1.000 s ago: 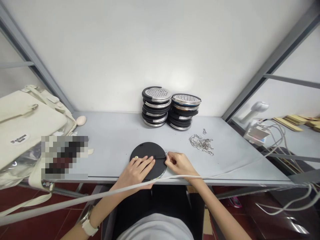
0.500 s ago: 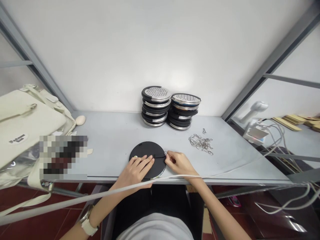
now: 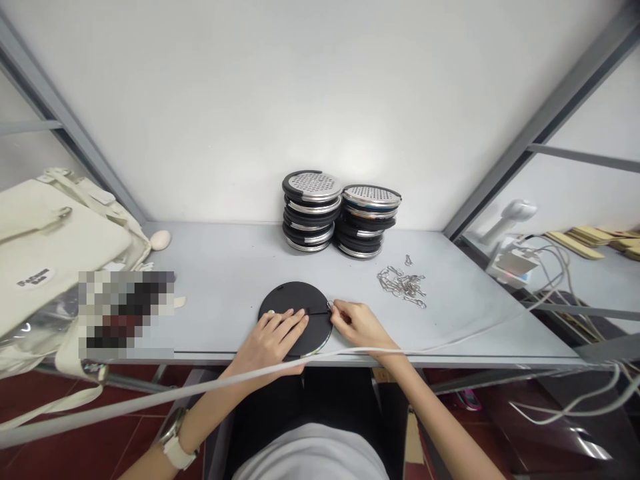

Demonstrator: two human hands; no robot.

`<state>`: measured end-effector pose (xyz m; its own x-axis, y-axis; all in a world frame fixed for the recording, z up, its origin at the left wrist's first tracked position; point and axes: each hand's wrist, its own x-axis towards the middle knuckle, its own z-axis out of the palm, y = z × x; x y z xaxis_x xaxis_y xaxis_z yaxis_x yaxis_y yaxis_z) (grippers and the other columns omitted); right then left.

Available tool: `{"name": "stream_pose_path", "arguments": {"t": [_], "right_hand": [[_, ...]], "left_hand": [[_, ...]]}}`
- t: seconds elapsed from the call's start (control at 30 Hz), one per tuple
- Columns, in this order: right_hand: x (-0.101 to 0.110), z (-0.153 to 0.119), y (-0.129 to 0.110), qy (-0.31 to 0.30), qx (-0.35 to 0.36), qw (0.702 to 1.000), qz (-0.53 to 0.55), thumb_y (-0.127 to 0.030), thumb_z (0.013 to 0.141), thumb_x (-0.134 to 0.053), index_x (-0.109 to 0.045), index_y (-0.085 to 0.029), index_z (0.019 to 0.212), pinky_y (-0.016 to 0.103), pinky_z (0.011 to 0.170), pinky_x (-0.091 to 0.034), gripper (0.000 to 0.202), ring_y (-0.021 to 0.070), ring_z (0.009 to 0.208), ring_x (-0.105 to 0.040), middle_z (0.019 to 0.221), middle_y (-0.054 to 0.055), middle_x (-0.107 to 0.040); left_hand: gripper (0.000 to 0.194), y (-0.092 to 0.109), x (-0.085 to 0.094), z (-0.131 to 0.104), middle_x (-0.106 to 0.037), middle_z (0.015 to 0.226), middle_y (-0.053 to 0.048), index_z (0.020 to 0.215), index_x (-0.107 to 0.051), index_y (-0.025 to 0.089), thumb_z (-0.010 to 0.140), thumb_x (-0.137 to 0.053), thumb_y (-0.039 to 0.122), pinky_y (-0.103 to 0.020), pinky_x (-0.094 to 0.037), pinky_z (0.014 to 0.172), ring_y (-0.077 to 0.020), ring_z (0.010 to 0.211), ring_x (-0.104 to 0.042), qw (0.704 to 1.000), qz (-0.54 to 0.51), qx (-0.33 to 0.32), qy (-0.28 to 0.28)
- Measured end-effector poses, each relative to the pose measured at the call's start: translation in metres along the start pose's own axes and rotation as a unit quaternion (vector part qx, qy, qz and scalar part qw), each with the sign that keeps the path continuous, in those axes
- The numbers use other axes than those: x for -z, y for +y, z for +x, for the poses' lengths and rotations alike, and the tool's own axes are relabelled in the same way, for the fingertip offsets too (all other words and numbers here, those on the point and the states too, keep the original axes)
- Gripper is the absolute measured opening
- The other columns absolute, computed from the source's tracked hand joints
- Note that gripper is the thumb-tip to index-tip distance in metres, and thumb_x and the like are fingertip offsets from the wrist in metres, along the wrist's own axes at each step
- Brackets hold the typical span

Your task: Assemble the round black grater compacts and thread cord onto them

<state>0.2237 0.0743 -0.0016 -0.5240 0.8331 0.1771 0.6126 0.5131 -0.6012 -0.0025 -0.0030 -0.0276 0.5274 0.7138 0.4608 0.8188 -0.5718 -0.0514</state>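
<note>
A round black disc (image 3: 300,300) lies on the grey table near its front edge. My left hand (image 3: 275,338) rests on the disc's lower left part, fingers stretched out over it and thumb by the near rim. At the disc's right edge, my right hand (image 3: 356,325) pinches a small metal clip (image 3: 329,305) beside a black strap. A loose pile of metal clips (image 3: 407,287) lies to the right. Behind stand two stacks of round metal and black pieces, a left stack (image 3: 311,212) and a right stack (image 3: 369,221).
A cream bag (image 3: 60,247) sits at the left with an egg-shaped item (image 3: 161,240) beside it. A white cable (image 3: 210,385) crosses in front of the table and over my forearms. Grey metal posts flank both sides; a white device (image 3: 513,260) stands at the right.
</note>
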Motion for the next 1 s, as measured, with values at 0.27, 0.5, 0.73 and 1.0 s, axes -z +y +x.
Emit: {"name": "stream_pose_path", "arguments": {"t": [0.27, 0.5, 0.73, 1.0], "right_hand": [[-0.0004, 0.0001, -0.0011, 0.003, -0.001, 1.0, 0.014, -0.027, 0.09, -0.039, -0.034, -0.021, 0.068, 0.02, 0.051, -0.026, 0.024, 0.0087, 0.048, -0.037, 0.054, -0.007, -0.039], [0.0002, -0.0003, -0.0022, -0.001, -0.004, 1.0, 0.015, -0.026, 0.09, -0.039, -0.035, -0.023, 0.075, 0.02, 0.051, -0.027, 0.016, 0.0101, 0.047, -0.038, 0.055, -0.007, -0.039], [0.0, -0.0002, -0.0009, -0.004, 0.004, 1.0, -0.004, -0.028, 0.094, -0.035, -0.036, -0.022, 0.071, 0.021, 0.051, -0.027, 0.024, 0.0103, 0.046, -0.04, 0.054, -0.006, -0.04], [0.001, -0.0001, -0.0005, 0.001, 0.009, 1.0, -0.011, -0.032, 0.097, -0.03, -0.043, -0.021, 0.071, 0.022, 0.052, -0.03, 0.031, 0.0111, 0.047, -0.043, 0.055, -0.003, -0.045]], "left_hand": [[0.068, 0.0002, -0.0004, 0.0002, -0.05, 0.137, -0.01, 0.141, -0.038, 0.015, 0.082, -0.06, 0.043, -0.043, -0.034, 0.1, -0.0286, 0.125, -0.045, 1.0, 0.004, 0.001, 0.006], [0.067, 0.0009, 0.0002, 0.0009, -0.05, 0.138, -0.01, 0.141, -0.039, 0.015, 0.083, -0.058, 0.043, -0.043, -0.034, 0.1, -0.0285, 0.125, -0.045, 1.0, -0.009, 0.003, 0.0], [0.066, 0.0001, -0.0002, 0.0005, -0.049, 0.138, -0.009, 0.141, -0.038, 0.015, 0.084, -0.057, 0.043, -0.042, -0.034, 0.1, -0.0276, 0.125, -0.044, 1.0, -0.009, 0.004, -0.001], [0.065, 0.0009, 0.0013, 0.0015, -0.051, 0.136, -0.011, 0.14, -0.04, 0.014, 0.083, -0.058, 0.041, -0.042, -0.034, 0.1, -0.0279, 0.125, -0.045, 1.0, -0.01, 0.004, 0.001]]}}
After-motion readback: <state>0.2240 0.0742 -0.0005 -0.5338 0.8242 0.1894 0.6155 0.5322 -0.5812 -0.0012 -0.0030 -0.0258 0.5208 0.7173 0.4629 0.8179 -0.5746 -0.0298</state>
